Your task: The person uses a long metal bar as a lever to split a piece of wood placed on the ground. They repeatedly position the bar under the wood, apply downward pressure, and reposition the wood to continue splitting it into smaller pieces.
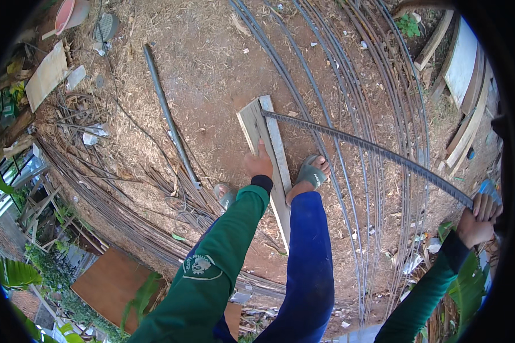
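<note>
Clutching a ribbed bar [395, 159], the right hand [478, 222] is clenched; the left hand [258, 164] grips a plank [279, 203] by its left edge. The bar's tip meets the plank's far end. Rods [339, 64] pass beneath the bar (a sandalled foot [313, 173] crowds the plank's right edge).

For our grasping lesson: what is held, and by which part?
Right grip: long dark bar, by its right end. Left grip: on wooden plank; whether held, unclear.
</note>
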The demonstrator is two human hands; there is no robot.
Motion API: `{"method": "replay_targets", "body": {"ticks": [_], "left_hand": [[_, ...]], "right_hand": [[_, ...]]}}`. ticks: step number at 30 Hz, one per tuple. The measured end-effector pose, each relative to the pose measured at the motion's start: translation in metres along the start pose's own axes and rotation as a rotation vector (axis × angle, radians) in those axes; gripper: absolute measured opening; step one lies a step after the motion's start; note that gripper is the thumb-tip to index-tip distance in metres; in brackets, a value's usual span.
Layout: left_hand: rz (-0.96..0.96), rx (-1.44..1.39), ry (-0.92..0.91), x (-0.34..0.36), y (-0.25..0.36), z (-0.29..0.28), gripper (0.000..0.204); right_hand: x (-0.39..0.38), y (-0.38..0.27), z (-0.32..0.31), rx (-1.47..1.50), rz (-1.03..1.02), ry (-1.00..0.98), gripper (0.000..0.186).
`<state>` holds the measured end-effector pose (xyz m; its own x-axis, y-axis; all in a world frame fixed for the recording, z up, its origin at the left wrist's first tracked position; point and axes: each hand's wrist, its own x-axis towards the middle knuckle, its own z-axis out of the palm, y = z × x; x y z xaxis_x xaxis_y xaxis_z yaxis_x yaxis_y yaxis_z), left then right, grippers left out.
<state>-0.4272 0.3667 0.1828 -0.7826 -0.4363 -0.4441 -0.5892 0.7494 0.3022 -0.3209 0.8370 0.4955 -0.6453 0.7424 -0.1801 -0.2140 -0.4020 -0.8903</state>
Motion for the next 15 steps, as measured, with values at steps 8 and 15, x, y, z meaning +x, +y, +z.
{"method": "replay_targets", "body": {"ticks": [8,15], "left_hand": [[0.573,-0.060,0.187,-0.051,0.053,-0.064,0.045],[1.287,-0.668,-0.395,-0.174,0.192,-0.222,0.039]], "right_hand": [[-0.162,-0.005,0.213,-0.118,-0.223,-0.159,0.047],[-0.201,-0.141,0.291,-0.099,-0.353,-0.217,0.048]]}}
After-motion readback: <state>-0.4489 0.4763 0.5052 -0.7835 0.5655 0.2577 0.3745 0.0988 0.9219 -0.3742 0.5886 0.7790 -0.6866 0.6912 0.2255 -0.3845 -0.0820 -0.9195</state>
